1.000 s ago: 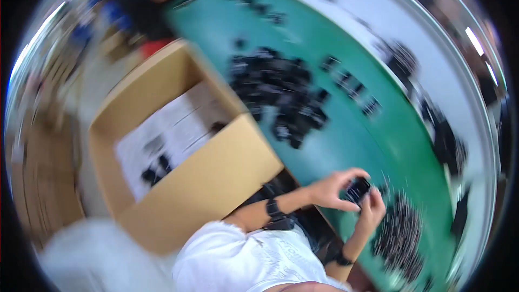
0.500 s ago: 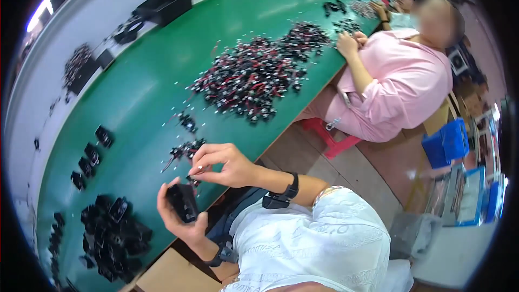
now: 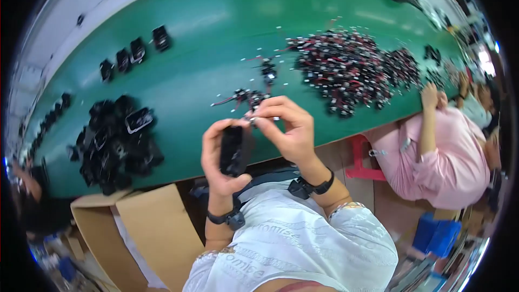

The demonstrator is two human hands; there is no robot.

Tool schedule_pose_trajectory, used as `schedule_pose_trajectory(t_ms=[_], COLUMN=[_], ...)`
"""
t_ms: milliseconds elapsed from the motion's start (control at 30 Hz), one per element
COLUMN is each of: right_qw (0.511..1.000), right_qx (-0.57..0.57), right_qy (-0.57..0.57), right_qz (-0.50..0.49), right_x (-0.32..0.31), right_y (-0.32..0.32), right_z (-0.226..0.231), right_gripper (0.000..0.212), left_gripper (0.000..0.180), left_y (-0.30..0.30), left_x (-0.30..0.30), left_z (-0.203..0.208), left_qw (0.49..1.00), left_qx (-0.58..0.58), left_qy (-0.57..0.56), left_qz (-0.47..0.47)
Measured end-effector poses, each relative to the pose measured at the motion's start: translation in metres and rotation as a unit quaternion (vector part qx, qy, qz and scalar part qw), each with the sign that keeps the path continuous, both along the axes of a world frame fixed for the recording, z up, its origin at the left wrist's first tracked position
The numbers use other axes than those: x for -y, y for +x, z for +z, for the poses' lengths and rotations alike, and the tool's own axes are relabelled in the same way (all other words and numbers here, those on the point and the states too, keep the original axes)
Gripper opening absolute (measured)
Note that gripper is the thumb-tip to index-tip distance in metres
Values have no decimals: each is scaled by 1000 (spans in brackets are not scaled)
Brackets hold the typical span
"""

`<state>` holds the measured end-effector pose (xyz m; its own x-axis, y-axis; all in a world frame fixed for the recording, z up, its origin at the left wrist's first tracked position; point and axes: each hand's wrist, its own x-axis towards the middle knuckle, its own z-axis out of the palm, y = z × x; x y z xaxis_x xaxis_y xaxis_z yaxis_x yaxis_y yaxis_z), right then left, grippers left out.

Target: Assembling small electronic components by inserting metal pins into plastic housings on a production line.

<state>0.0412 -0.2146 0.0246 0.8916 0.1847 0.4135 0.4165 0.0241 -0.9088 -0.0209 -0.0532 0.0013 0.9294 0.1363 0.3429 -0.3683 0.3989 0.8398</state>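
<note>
Smooth green tabletop stretched behind the left hand, which was curled around a black, box-shaped plastic housing near the tabletop's close edge, while the right hand pinched a tiny pale piece beside the housing's upper corner. A loose pinch could have dropped that piece among the small black, red-wired parts just behind, and a careless tilt could have let the housing slip. The right hand hid much of the piece, and the housing's dark face was hard to make out.
</note>
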Motion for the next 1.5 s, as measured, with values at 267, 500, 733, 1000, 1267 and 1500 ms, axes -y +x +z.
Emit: schedule_pose_trajectory(t_ms=[267, 500, 733, 1000, 1267, 1500], right_qw=[997, 998, 983, 950, 943, 967], right_qx=[0, 20, 151, 258, 265, 192], right_qy=[33, 55, -92, -152, -167, -131], right_qz=[76, 14, 55, 89, 112, 100], right_x=[-7, -1, 7, -8, -13, -23], right_y=[7, 8, -1, -3, -2, 5], right_z=[-7, -8, 8, 21, 34, 30], right_gripper=[15, 13, 15, 26, 27, 22], left_gripper=[100, 100, 76, 83, 86, 86], left_y=[-1, -3, -3, -6, -2, -4], left_x=[-8, -22, -37, -37, -42, -41], left_z=[0, 27, 14, 7, 4, 2], left_qw=[989, 996, 996, 976, 941, 924], left_qx=[-24, -62, -68, -162, -139, -140], left_qy=[-135, -39, 64, -66, -178, -247], left_qz=[-49, -43, -6, -128, -250, -257])
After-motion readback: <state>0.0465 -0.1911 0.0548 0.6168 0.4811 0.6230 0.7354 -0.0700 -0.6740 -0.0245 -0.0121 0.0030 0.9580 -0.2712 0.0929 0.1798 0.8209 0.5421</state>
